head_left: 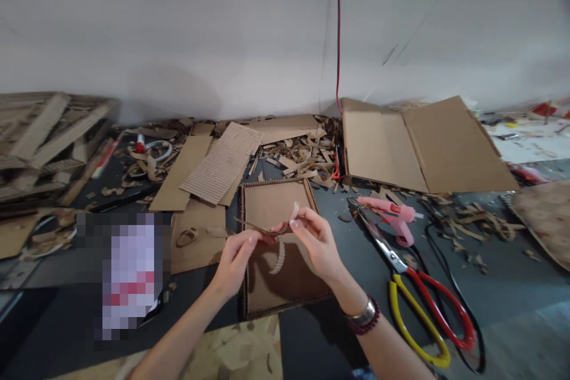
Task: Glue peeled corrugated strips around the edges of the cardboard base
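Nearest the camera, a sheet of mottled tan cardboard [236, 350] lies at the bottom edge of the dark worktop [338, 237], and the person's bare forearms reach in over it. The hands [274, 246] are close together, the left hand [234, 261] and the right hand [314, 243] both pinching a narrow cardboard strip [267, 228] above a square cardboard tray [276, 181]. A pale scalloped strip [278, 258] curves just below them, over the tray; whether it joins the held strip is hard to tell. A metal bangle and a dark beaded bracelet [363, 314] circle the right wrist.

To the right lie large scissors [423, 320] with red and yellow handles, and a pink glue gun [392, 217] rests beyond their blades. Cardboard shavings [476, 225] are scattered past a thin black cable [449, 291]. To the left, a pixelated patch [124, 273] hides whatever lies there. Beyond the tray are a ridged corrugated sheet [222, 160], an opened cardboard box [423, 148], and a pile of cardboard strips [48, 136] at the far left. A red-and-black wire [338, 29] runs down the white wall [178, 29] behind the worktop.
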The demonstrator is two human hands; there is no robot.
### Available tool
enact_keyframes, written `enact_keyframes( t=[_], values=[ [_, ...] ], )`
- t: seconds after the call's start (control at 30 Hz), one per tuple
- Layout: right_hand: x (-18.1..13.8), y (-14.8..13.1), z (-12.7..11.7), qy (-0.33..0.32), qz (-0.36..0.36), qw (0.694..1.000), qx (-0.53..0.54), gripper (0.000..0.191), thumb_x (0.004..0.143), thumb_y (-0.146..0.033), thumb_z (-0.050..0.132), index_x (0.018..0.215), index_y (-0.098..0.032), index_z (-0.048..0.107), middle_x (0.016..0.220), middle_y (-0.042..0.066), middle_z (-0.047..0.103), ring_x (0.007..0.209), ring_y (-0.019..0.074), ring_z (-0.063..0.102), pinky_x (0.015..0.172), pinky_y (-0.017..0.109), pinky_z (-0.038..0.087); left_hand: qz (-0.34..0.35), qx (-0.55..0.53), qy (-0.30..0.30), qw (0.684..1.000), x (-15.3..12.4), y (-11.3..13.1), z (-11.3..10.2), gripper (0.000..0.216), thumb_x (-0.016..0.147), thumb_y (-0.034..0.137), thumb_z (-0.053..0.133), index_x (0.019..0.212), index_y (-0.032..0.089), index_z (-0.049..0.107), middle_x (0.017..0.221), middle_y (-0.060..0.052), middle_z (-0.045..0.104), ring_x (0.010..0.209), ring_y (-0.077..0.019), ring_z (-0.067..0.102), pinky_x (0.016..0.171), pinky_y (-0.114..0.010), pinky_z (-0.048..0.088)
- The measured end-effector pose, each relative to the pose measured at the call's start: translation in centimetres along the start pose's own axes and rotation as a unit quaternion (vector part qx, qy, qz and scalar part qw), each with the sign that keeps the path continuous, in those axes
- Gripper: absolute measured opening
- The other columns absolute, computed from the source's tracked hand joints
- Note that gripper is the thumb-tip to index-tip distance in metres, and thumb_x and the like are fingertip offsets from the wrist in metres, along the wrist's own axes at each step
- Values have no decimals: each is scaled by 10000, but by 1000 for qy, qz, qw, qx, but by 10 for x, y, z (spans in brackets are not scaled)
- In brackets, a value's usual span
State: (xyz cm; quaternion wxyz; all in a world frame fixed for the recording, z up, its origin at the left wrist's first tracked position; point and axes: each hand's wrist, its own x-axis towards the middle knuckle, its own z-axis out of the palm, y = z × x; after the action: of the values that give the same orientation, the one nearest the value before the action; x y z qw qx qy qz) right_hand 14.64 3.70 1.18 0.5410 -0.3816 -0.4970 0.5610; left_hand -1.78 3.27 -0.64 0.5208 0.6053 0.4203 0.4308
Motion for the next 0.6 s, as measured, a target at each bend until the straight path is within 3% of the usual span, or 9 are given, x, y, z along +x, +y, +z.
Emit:
enact_keyframes(
  t=[0.13, 0.27, 0.43, 0.5, 0.6],
  values=[
    [-1, -1, -1, -39, -5, 999, 15, 164, 784, -358, 561, 723, -206, 542, 741, 40, 691, 781, 194, 656, 797, 354, 503, -50, -68, 51, 995, 5, -3, 2, 426, 839, 474, 432, 974, 114, 617, 784, -95, 691, 730, -208, 644, 661, -313, 508],
    [0, 3, -4, -55, -17, 998, 5, 85, 770, -275, 541, 739, -196, 544, 743, 52, 684, 770, 199, 653, 772, 369, 508, -83, -130, 98, 983, 9, 2, 3, 372, 741, 447, 598, 905, 113, 605, 716, -78, 691, 627, -171, 646, 588, -269, 528],
    [2, 4, -14, 74, -108, 989, -60, 156, 802, -243, 461, 937, -201, 525, 929, 78, 627, 889, 191, 582, 799, 361, 457, -42, -81, 112, 990, 6, 3, 4, 279, 734, 395, 624, 824, 131, 603, 740, -73, 691, 616, -156, 628, 566, -254, 525],
    [1, 1, -16, 118, -144, 978, -98, 139, 801, -240, 487, 918, -208, 554, 928, 73, 602, 912, 198, 546, 840, 375, 419, -12, -50, 114, 992, 4, 2, 5, 230, 747, 364, 616, 801, 140, 620, 810, -83, 686, 681, -168, 628, 613, -272, 526],
    [-4, -5, -10, 89, -189, 960, -185, 115, 762, -206, 556, 855, -224, 621, 856, 62, 614, 861, 210, 541, 814, 387, 425, 37, -3, 111, 993, 0, 0, 3, 142, 744, 293, 626, 791, 165, 664, 872, -84, 671, 850, -206, 604, 775, -327, 492]
  ],
)
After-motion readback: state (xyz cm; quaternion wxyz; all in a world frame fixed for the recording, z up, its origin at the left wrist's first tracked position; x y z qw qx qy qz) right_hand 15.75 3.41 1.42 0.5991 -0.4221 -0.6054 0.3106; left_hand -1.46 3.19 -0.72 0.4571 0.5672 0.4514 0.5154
